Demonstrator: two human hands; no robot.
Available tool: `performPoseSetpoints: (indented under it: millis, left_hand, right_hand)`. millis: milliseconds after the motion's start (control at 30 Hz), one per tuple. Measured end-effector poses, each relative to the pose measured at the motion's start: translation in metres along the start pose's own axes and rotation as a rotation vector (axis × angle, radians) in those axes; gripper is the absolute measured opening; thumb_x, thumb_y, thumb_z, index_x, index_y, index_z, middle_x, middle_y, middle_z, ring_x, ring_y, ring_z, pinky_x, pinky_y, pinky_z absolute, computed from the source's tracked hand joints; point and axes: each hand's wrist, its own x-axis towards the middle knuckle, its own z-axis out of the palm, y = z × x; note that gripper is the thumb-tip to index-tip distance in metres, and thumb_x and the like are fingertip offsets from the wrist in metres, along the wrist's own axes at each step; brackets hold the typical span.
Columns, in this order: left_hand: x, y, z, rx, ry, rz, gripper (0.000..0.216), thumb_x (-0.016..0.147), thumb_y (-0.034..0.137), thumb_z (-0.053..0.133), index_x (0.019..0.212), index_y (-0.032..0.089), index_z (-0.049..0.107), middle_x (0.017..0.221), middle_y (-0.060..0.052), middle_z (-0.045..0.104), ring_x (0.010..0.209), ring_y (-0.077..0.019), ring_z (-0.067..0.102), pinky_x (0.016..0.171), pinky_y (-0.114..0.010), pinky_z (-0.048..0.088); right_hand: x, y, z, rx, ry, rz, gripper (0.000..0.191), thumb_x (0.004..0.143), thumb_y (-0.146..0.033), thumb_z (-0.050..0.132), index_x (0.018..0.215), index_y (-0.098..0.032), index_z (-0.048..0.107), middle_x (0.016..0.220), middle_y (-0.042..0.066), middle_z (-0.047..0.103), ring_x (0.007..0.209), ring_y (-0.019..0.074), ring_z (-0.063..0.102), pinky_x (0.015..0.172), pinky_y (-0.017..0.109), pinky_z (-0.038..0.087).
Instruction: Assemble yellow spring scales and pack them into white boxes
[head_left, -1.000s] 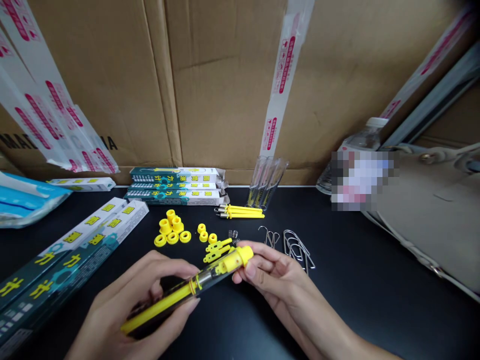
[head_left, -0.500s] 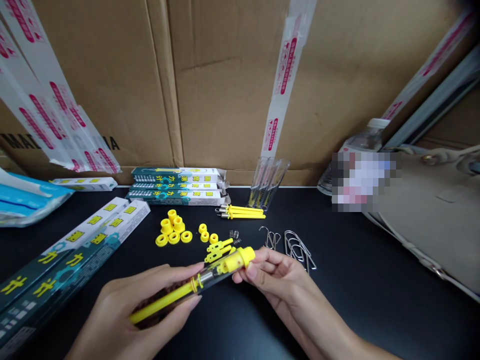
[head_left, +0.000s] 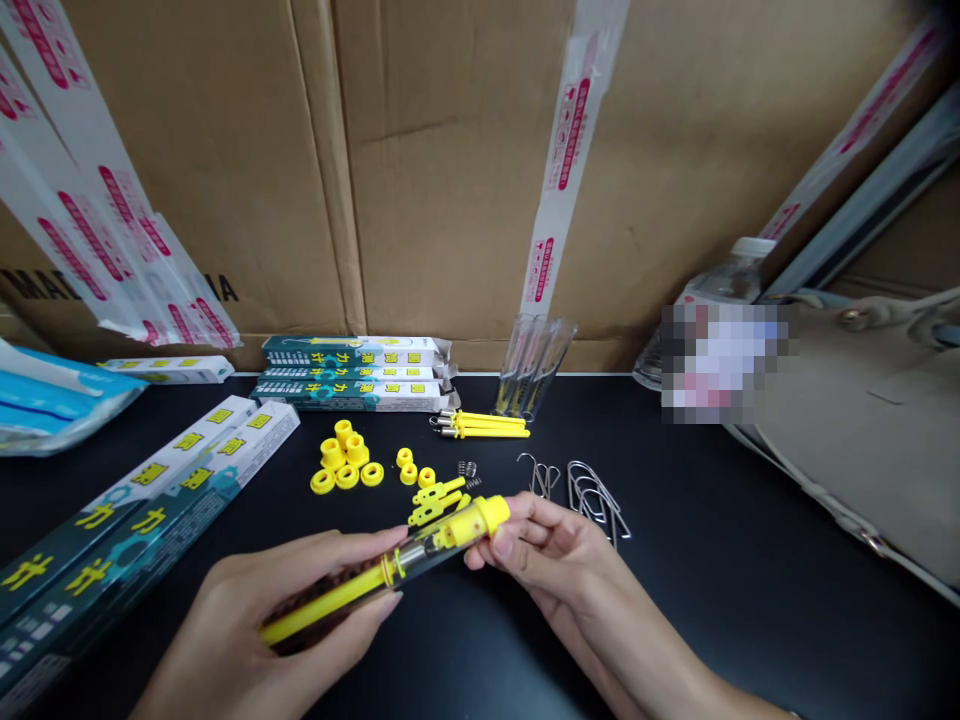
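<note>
Risk: I judge the clear plastic tube [head_left: 420, 547] with a yellow rod inside, held above the near edge of the black table [head_left: 712, 570], may twist loose, since only a light pinch steadies its cap end.
Left hand [head_left: 247, 620]: fingers closed around the tube's lower half.
Right hand [head_left: 559, 560]: fingertips pinched on the yellow cap [head_left: 487, 513].
Beyond: loose yellow plastic rings [head_left: 345, 465], bent wire hooks [head_left: 596, 495].

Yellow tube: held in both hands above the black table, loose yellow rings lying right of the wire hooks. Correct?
No. The yellow rings lie left of the wire hooks, not right; the head view shows it. The rest holds: left hand and right hand both grip the yellow tube above the black table.
</note>
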Motion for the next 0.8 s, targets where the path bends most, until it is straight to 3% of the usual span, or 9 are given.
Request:
performPoseSetpoints:
  millis: [200, 400, 533, 800]
  left_hand:
    - [-0.0006, -0.0019, 0.0003, 0.001, 0.002, 0.048, 0.027, 0.073, 0.034, 0.077, 0.100, 0.036, 0.079, 0.095, 0.006, 0.082, 0.080, -0.0200, 0.080, 0.064, -0.015, 0.062]
    - [-0.0002, -0.0011, 0.0014, 0.009, 0.021, 0.057, 0.028, 0.075, 0.033, 0.076, 0.101, 0.041, 0.078, 0.095, 0.010, 0.082, 0.079, -0.0158, 0.079, 0.071, -0.013, 0.062]
    - [0.0008, -0.0010, 0.0013, -0.007, 0.012, 0.045, 0.028, 0.074, 0.031, 0.076, 0.099, 0.041, 0.079, 0.094, 0.010, 0.082, 0.078, -0.0157, 0.080, 0.071, -0.013, 0.062]
    - [0.0017, 0.0012, -0.0002, -0.032, -0.018, -0.045, 0.026, 0.071, 0.035, 0.078, 0.097, 0.040, 0.081, 0.093, 0.008, 0.082, 0.080, -0.0203, 0.080, 0.070, -0.018, 0.063]
  right_hand:
    - [-0.0002, -0.0011, 0.0010, 0.013, -0.001, 0.011, 0.018, 0.075, -0.028, 0.086, 0.083, -0.016, 0.075, 0.083, 0.003, 0.075, 0.082, 0.0133, 0.069, 0.088, 0.025, 0.051]
    - [-0.0013, -0.0011, 0.0021, 0.051, 0.034, 0.011, 0.042, 0.074, -0.026, 0.087, 0.113, -0.022, 0.075, 0.082, 0.001, 0.076, 0.081, 0.0126, 0.069, 0.091, 0.027, 0.049]
    - [-0.0008, 0.0004, 0.0019, 0.047, 0.025, 0.003, 0.033, 0.071, -0.026, 0.088, 0.103, -0.020, 0.079, 0.088, 0.003, 0.077, 0.080, 0.0123, 0.068, 0.088, 0.026, 0.051]
    - [-0.0025, -0.0008, 0.0020, 0.040, 0.014, -0.008, 0.033, 0.074, -0.028, 0.087, 0.104, -0.020, 0.078, 0.091, 0.004, 0.077, 0.084, 0.0149, 0.069, 0.093, 0.029, 0.050]
